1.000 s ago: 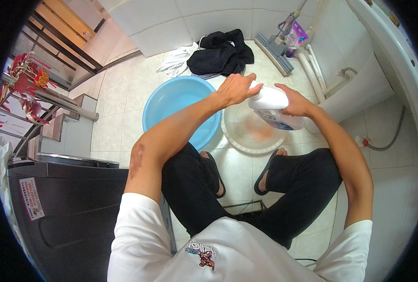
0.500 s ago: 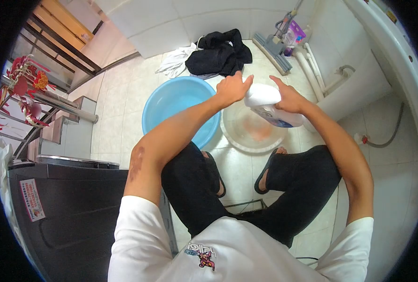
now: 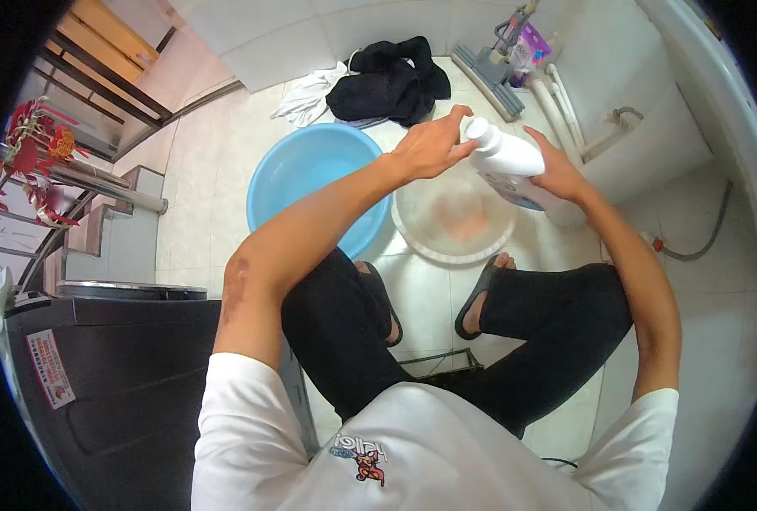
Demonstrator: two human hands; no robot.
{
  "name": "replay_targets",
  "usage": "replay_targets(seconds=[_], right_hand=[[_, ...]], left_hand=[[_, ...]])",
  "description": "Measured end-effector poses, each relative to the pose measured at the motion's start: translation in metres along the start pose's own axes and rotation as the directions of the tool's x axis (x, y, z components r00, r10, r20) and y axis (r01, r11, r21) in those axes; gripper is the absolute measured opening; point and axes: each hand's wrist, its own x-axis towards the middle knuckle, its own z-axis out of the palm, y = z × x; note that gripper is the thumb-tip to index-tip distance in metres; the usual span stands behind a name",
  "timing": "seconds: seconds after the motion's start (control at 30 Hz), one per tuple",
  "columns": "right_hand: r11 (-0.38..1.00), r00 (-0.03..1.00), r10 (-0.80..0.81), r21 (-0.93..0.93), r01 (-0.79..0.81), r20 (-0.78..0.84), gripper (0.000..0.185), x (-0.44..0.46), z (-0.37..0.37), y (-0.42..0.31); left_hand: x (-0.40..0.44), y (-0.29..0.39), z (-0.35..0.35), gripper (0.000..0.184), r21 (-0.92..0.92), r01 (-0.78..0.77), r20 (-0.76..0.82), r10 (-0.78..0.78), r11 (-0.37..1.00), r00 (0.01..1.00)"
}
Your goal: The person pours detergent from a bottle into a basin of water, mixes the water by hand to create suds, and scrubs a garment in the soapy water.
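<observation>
White bottle in the right hand

the single view looks out from the person's head, forward and steeply down, its wide lens bending edges into a dark round border. the round light-blue plastic basin lies left of centre. the white short-sleeved shirt is closer, below the basin; the pale tiled wall stands beyond it. the left hand, the right hand and the white plastic bottle show to its right, seen from above.

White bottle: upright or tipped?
Tipped. The white bottle slants in the right hand, its top towards the left hand and its base away to the right.
</observation>
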Motion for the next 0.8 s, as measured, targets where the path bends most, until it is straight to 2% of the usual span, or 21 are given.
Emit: replay_targets(seconds=[0.03,0.07,0.17,0.2,0.27,0.3,0.33,0.37,0.4,0.43,0.47,0.5,0.57,0.6,0.7,0.77,0.8], right_hand=[[0.999,0.999,0.028,-0.019,-0.029,-0.016,0.1,-0.004,-0.002,0.012],[0.999,0.999,0.03,-0.022,-0.031,-0.017,0.1,-0.01,-0.005,0.024],[0.978,0.997,0.077,-0.196,-0.076,-0.002,0.097,-0.036,-0.007,0.064],[0.978,0.997,0.082,-0.194,-0.081,-0.002,0.097,-0.042,-0.011,0.069],[0.848,0.919,0.382,-0.433,-0.306,0.099,0.099,-0.051,-0.019,0.074],[0.849,0.916,0.387,-0.428,-0.311,0.103,0.099,-0.055,-0.019,0.075],[0.768,0.902,0.419,-0.573,-0.287,0.109,0.093,-0.059,-0.018,0.075],[0.665,0.887,0.45,-0.703,-0.252,0.108,0.088,-0.062,-0.016,0.076],[0.665,0.884,0.456,-0.701,-0.258,0.107,0.088,-0.067,-0.014,0.076],[0.645,0.869,0.468,-0.735,-0.211,0.162,0.072,-0.074,-0.011,0.076],[0.624,0.85,0.48,-0.765,-0.158,0.216,0.059,-0.08,-0.008,0.075],[0.625,0.848,0.482,-0.765,-0.158,0.219,0.059,-0.086,-0.004,0.081],[0.647,0.861,0.428,-0.758,-0.08,0.274,0.037,-0.097,0.007,0.105],[0.65,0.86,0.428,-0.756,-0.078,0.279,0.037,-0.102,0.011,0.111],[0.701,0.868,0.442,-0.691,-0.177,0.226,0.032,-0.112,0.015,0.126],[0.797,0.805,0.561,-0.39,-0.461,0.195,0.033,-0.118,0.012,0.129],[0.8,0.808,0.555,-0.392,-0.454,0.197,0.033,-0.12,0.011,0.129]], left_hand=[[0.0,-0.006,-0.001,0.056,0.043,0.016,0.08,-0.02,0.999,0.997],[-0.002,-0.012,-0.003,0.056,0.04,0.014,0.079,-0.017,0.999,0.997],[-0.009,-0.04,-0.001,0.054,-0.039,0.055,0.228,-0.045,0.998,0.973],[-0.012,-0.05,0.003,0.054,-0.041,0.054,0.232,-0.043,0.998,0.972],[-0.018,-0.068,0.01,0.054,0.005,0.064,0.301,-0.063,0.998,0.952],[-0.021,-0.07,0.009,0.055,0.038,0.109,0.377,-0.115,0.993,0.919],[-0.026,-0.072,0.009,0.055,0.036,0.109,0.387,-0.114,0.993,0.915],[-0.031,-0.073,0.009,0.056,0.059,0.136,0.473,-0.148,0.989,0.869],[-0.034,-0.078,0.011,0.057,0.085,0.159,0.55,-0.18,0.984,0.816],[-0.036,-0.082,0.013,0.059,0.088,0.159,0.61,-0.179,0.983,0.772],[-0.039,-0.086,0.015,0.059,0.085,0.159,0.611,-0.177,0.984,0.771],[-0.042,-0.084,0.014,0.061,0.102,0.176,0.621,-0.201,0.979,0.758],[-0.046,-0.086,0.015,0.064,0.12,0.197,0.632,-0.228,0.973,0.741],[-0.048,-0.087,0.016,0.062,0.11,0.194,0.616,-0.22,0.975,0.757],[-0.052,-0.087,0.015,0.061,0.104,0.196,0.602,-0.219,0.975,0.768],[-0.055,-0.083,0.015,0.061,0.1,0.204,0.602,-0.222,0.974,0.767],[-0.057,-0.083,0.014,0.06,0.097,0.203,0.612,-0.219,0.974,0.76]])
